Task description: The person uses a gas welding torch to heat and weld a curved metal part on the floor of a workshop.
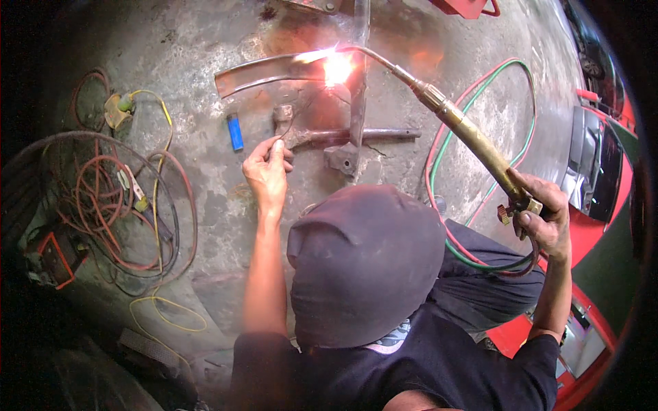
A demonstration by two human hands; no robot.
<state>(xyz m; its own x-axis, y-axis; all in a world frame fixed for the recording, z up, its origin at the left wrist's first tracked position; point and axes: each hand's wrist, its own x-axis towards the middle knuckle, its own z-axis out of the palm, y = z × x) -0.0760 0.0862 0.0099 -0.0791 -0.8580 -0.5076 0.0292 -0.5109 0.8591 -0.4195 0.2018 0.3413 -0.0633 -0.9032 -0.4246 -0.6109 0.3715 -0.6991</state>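
My right hand (pixel 545 216) is closed round the valve end of a brass gas welding torch (pixel 473 133), its thin bent neck reaching forward and left. At the tip burns a glaring flame (pixel 337 68), where a curved metal strip (pixel 264 74) meets an upright metal bar (pixel 358 116). Glare hides the joint itself. My left hand (pixel 269 171) pinches a thin wire rod (pixel 290 126) between thumb and fingers; its far end is lost near the glow. Just beyond that hand lies a metal rod with a round fitting (pixel 282 118).
A blue lighter (pixel 235 131) lies left of the metalwork. Tangled cables (pixel 103 205) and an electrode clamp (pixel 140 198) spread on the left floor. Red and green hoses (pixel 433 171) loop at right. My bent knee (pixel 367 260) rises between my arms. A red metal object (pixel 466 7) stands far ahead.
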